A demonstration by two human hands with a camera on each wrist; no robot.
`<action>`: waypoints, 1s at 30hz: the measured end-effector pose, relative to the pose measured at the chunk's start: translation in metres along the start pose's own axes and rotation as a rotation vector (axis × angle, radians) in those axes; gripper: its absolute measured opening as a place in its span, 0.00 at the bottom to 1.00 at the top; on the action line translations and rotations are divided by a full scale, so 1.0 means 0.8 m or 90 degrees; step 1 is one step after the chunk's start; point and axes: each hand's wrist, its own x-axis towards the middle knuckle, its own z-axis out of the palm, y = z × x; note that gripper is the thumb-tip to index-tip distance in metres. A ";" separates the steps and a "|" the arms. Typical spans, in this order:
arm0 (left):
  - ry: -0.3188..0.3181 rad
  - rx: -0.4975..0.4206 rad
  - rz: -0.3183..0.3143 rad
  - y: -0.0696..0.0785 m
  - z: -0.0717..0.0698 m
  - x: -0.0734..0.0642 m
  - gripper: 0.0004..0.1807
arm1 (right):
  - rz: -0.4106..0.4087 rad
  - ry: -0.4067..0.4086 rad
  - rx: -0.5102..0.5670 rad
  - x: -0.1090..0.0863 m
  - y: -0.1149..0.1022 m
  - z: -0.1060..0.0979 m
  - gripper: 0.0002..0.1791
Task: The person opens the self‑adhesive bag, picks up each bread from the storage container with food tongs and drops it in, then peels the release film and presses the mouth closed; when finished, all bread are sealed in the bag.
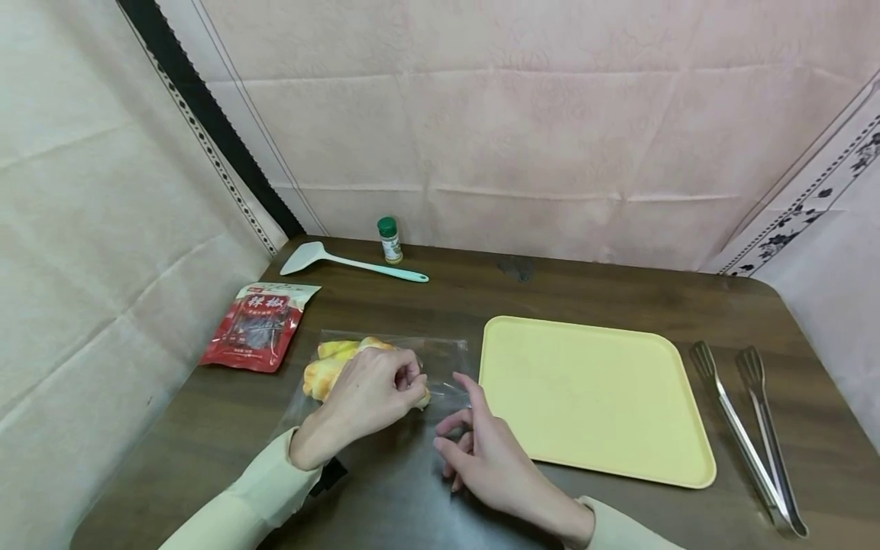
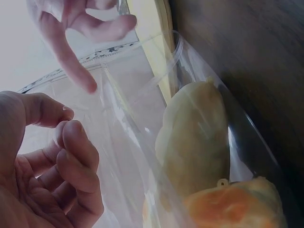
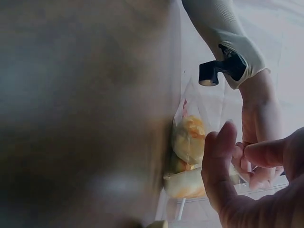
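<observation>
A clear plastic bag lies left of centre on the table with several golden bread-like pieces inside. One of these pieces has a small loop on top in the left wrist view. Over the bag, my left hand has its fingers curled and thumb and forefinger together, pinching the bag's film. My right hand hovers just right of it, forefinger stretched out and thumb apart, holding nothing. The left hand shows behind the right hand's fingers in the right wrist view.
A yellow tray lies right of the bag, with metal tongs beyond it. A red packet is at left. Behind are a pale turner and a green-capped small bottle. Cloth hangs along the table's back.
</observation>
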 end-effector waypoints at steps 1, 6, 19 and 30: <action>0.002 0.001 0.003 0.000 0.000 0.000 0.12 | -0.001 -0.004 -0.005 0.003 0.000 0.001 0.48; 0.015 0.004 0.016 0.001 0.000 0.002 0.13 | -0.005 -0.008 -0.019 0.017 0.001 0.007 0.42; 0.021 0.012 0.012 0.001 0.000 -0.004 0.13 | 0.029 0.093 0.115 0.034 0.012 0.028 0.15; 0.049 0.015 0.044 0.002 -0.014 -0.004 0.15 | 0.074 0.156 0.193 0.040 0.010 0.035 0.11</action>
